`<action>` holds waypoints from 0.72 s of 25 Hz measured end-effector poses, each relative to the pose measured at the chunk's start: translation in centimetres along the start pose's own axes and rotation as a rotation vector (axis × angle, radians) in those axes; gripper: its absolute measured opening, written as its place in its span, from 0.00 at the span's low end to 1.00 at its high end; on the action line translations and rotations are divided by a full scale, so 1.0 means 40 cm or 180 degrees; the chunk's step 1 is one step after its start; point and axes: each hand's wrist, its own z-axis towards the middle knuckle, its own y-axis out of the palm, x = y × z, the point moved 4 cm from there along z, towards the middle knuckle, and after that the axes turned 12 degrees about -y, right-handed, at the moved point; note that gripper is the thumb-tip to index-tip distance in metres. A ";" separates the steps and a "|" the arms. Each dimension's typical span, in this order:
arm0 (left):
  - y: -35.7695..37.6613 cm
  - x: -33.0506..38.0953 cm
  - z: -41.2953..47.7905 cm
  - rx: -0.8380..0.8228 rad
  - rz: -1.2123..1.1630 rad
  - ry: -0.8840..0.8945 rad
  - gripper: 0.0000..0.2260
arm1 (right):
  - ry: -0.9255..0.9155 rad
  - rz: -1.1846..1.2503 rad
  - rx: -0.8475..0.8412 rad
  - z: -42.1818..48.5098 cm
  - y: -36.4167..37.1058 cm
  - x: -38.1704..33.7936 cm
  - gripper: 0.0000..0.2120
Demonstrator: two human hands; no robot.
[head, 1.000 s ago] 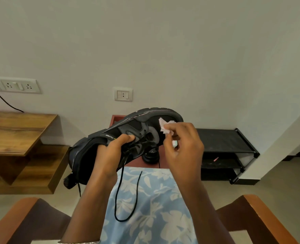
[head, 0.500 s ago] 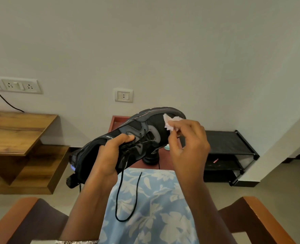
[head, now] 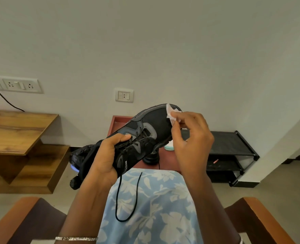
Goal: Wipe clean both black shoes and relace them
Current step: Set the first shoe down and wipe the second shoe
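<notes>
Both hands show on head view: left hand (head: 105, 159) grips the black shoe (head: 145, 131) above the lap (head: 156, 205), right hand (head: 191, 138) pinches a white wipe (head: 171, 115) against its toe. I judge wiping underway; next needs firm strokes along the toe.

Black shoe (head: 145, 131), white tissue (head: 171, 115), blue white-flowered cloth (head: 151, 199), black lace (head: 121, 199).
</notes>
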 end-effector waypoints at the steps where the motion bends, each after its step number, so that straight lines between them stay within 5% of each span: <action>1: -0.002 -0.004 0.002 -0.0059 -0.0096 -0.0098 0.03 | -0.0030 0.0044 0.0008 -0.010 0.001 -0.004 0.09; 18: 0.001 -0.029 0.021 -0.0270 -0.0558 -0.0691 0.07 | -0.0172 0.0080 0.0089 -0.020 0.004 -0.011 0.11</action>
